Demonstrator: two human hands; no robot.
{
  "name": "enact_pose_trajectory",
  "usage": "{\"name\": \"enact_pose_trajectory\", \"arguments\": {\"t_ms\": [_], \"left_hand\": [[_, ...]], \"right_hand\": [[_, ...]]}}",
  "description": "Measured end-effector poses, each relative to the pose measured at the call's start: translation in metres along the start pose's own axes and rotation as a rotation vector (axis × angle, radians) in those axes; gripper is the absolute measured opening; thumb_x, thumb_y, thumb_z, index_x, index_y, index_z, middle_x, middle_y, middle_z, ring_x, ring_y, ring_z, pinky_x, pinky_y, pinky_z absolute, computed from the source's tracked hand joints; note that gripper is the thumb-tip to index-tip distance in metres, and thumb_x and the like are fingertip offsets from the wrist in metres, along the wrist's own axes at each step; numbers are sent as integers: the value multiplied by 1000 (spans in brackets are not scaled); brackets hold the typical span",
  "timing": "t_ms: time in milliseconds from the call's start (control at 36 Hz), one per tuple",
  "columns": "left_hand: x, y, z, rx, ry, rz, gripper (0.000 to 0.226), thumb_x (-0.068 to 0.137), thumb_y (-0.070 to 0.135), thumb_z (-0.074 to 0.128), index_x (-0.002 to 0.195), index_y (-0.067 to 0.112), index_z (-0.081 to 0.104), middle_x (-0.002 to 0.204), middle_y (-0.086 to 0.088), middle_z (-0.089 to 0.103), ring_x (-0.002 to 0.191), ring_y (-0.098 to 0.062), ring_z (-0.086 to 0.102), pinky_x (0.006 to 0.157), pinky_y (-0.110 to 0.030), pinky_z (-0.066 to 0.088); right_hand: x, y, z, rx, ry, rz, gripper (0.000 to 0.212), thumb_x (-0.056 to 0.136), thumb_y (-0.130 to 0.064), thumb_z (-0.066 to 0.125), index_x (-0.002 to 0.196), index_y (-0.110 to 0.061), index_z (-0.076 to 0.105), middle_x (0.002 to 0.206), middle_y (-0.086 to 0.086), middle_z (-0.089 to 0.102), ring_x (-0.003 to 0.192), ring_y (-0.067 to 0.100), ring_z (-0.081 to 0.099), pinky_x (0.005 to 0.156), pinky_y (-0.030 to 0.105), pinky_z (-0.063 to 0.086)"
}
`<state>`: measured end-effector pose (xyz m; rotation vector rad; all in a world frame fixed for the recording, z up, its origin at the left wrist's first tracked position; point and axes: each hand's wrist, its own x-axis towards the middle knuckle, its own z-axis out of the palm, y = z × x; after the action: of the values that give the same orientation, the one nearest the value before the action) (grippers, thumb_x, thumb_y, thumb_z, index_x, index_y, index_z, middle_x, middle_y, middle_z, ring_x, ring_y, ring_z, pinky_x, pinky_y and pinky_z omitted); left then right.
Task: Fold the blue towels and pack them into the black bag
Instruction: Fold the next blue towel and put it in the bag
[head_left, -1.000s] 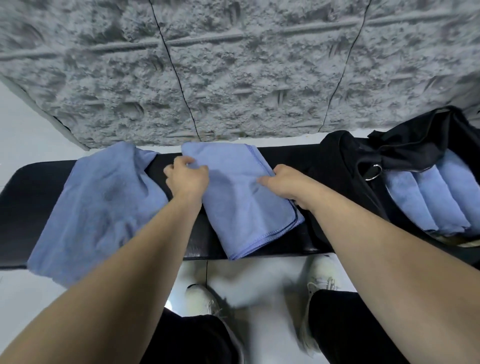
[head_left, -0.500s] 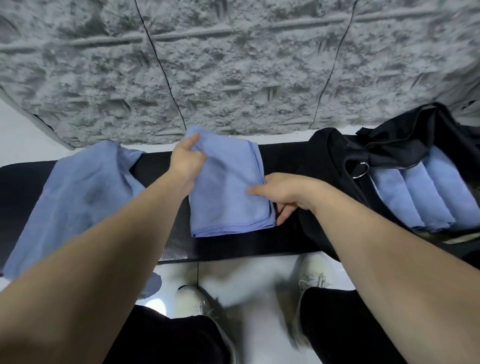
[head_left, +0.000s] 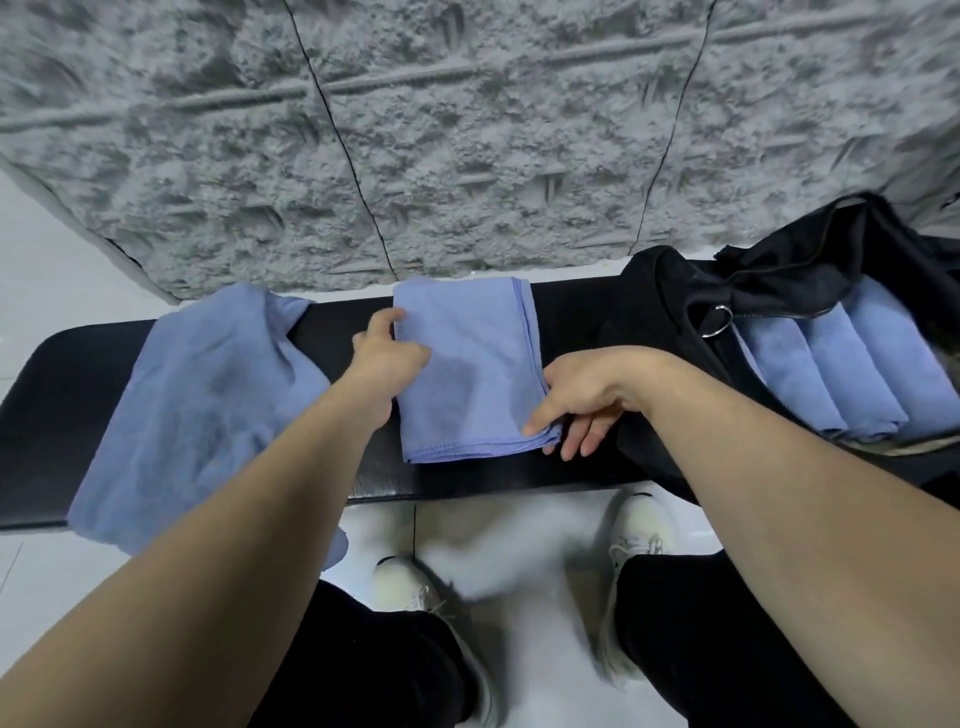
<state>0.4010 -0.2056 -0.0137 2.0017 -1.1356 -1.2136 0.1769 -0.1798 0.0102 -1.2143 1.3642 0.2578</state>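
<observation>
left grip (head_left: 387, 358): I had it resting flat on the folded towel (head_left: 470, 374)
right grip (head_left: 582, 402): I pinched its near-right corner
bag (head_left: 670, 312): right of it, on the tabletop (head_left: 62, 374)

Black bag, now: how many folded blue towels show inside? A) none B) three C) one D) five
B: three folded towels lie side by side in the open bag, while a fourth towel sits on the bench under both hands.
</observation>
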Motion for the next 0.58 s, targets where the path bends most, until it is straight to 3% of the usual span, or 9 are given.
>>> {"name": "enact_pose_trajectory", "arguments": {"t_ms": [83, 167, 250, 306, 389, 444, 500, 583], "left_hand": [[-15, -7, -3, 84, 0, 45, 57, 94, 4, 53, 142, 33, 42, 142, -5, 31, 75, -14, 49, 56, -30, 41], [-30, -16, -6, 141, 83, 128, 46, 94, 9, 60, 137, 24, 49, 139, -9, 31, 71, -2, 40, 69, -26, 40], [-43, -24, -8, 251, 92, 218, 42, 92, 16, 66, 131, 20, 52, 132, -5, 29, 75, -11, 45, 75, -19, 36], [-50, -26, -11, 322, 111, 284, 34, 89, 17, 67, 121, 20, 55, 122, -1, 29, 78, -18, 51, 76, -22, 39], [-60, -27, -13, 388, 108, 382, 16, 87, 13, 64, 92, 27, 58, 111, 0, 43, 76, -16, 54, 74, -26, 44], [-67, -27, -10, 432, 46, 450, 25, 84, 11, 65, 76, 33, 57, 94, 3, 55, 78, -15, 57, 76, -26, 47], [-78, -27, -6, 504, -80, 533, 24, 81, 10, 66, 75, 32, 59, 84, 6, 60, 79, -16, 59, 78, -27, 48], [-89, -30, 1, 690, -203, 641, 12, 80, 16, 69, 90, 24, 68, 93, 4, 59, 93, -21, 59, 86, -34, 47]], "right_hand": [[-4, 5, 6, -39, 81, 52, 39, 91, -32, 71, 110, 2, 62, 66, 8, 71, 53, 16, 68, 46, 23, 53], [-12, 8, 13, -92, 154, 102, 42, 90, -45, 68, 86, -4, 62, 53, 3, 63, 41, 12, 57, 41, 18, 44], [-21, 10, 19, -148, 252, 96, 47, 85, -53, 69, 71, -10, 56, 50, 1, 49, 35, 13, 41, 40, 17, 34], [-26, 11, 20, -291, 387, 25, 48, 83, -53, 69, 67, -11, 52, 56, 3, 52, 42, 17, 45, 43, 20, 35], [-32, 9, 25, -316, 573, -170, 32, 84, -42, 70, 76, -18, 49, 73, -2, 55, 68, 20, 54, 55, 30, 39], [-36, 7, 33, -295, 641, -283, 22, 84, -38, 68, 87, -23, 52, 79, -4, 59, 77, 20, 59, 65, 33, 46], [-37, 7, 44, -402, 656, -387, 20, 86, -37, 65, 100, -27, 57, 87, -4, 62, 85, 19, 61, 75, 33, 49], [-32, 6, 60, -629, 637, -574, 25, 88, -32, 64, 112, -26, 60, 100, -3, 57, 102, 19, 52, 85, 31, 42]]}}
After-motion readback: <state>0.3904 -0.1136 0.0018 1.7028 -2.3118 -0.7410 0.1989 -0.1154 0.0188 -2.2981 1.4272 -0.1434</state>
